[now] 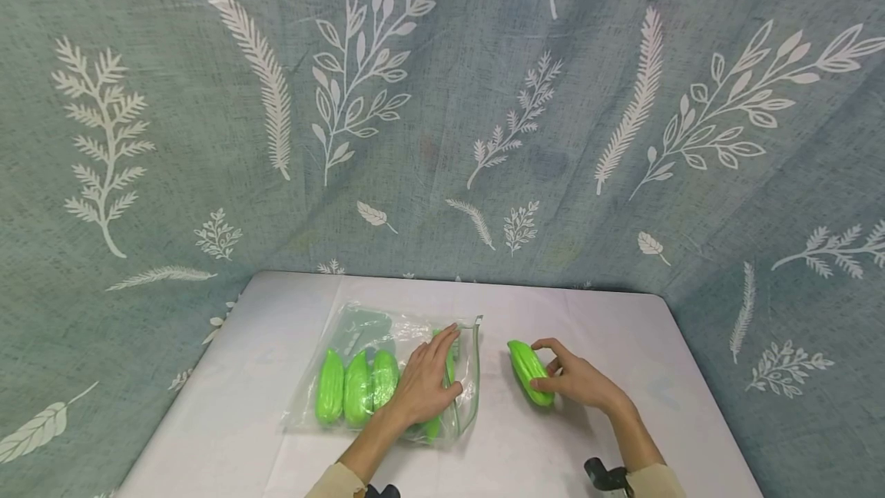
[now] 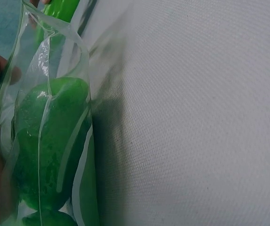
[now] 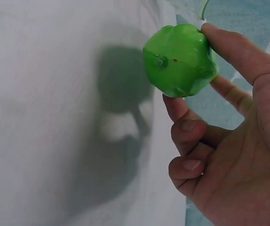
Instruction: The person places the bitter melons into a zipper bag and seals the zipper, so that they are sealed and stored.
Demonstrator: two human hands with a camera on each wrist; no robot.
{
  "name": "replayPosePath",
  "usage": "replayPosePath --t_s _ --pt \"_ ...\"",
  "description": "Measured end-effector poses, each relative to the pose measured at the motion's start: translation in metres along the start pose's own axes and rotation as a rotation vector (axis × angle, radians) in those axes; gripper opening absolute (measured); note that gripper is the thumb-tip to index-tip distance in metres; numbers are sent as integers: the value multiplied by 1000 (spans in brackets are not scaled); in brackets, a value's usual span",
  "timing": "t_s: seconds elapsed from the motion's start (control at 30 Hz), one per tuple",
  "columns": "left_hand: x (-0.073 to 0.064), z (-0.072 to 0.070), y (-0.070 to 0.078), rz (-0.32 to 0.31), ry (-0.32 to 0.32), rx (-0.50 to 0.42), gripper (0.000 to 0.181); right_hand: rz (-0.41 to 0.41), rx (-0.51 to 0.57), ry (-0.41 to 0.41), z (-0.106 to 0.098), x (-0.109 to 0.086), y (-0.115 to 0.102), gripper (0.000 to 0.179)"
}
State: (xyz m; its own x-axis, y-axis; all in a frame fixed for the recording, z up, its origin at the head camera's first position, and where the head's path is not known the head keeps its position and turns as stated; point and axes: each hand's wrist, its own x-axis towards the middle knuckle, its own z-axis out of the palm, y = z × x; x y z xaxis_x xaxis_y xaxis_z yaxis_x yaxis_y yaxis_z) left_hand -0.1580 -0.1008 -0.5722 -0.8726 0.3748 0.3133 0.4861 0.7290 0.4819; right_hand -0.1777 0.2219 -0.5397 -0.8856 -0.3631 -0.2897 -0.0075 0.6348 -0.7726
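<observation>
A clear zip bag [image 1: 304, 406] lies on the table with several green ridged gourds [image 1: 329, 388] inside, side by side. My left hand [image 1: 425, 383] rests over the bag's right part, fingers stretched out, covering some of the contents. Up close in the left wrist view, the bag's clear plastic [image 2: 50, 52] bulges around a green gourd [image 2: 52, 141]. To the right of the bag, my right hand [image 1: 577, 379] pinches another green ridged gourd [image 1: 528, 373] between thumb and fingers. The right wrist view shows this gourd [image 3: 177, 61] end-on, its small stem nub facing the camera.
A white cloth-covered table [image 1: 622, 329] carries everything. Behind it and at both sides hangs a blue-green curtain [image 1: 429, 114] with white leaf prints. The bag's zip edge [image 1: 477, 375] faces the right hand. Dark wrist devices [image 1: 604, 475] sit at the sleeves.
</observation>
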Motion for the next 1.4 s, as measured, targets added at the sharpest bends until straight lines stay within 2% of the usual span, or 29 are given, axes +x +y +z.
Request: replayPosePath --t_s 0.57,1.4 --pt "0 1 -3 10 12 -4 89 -65 15 -30 7 11 -26 62" --pt "1 1 -3 6 -6 14 89 -132 1 -61 26 31 -42 60"
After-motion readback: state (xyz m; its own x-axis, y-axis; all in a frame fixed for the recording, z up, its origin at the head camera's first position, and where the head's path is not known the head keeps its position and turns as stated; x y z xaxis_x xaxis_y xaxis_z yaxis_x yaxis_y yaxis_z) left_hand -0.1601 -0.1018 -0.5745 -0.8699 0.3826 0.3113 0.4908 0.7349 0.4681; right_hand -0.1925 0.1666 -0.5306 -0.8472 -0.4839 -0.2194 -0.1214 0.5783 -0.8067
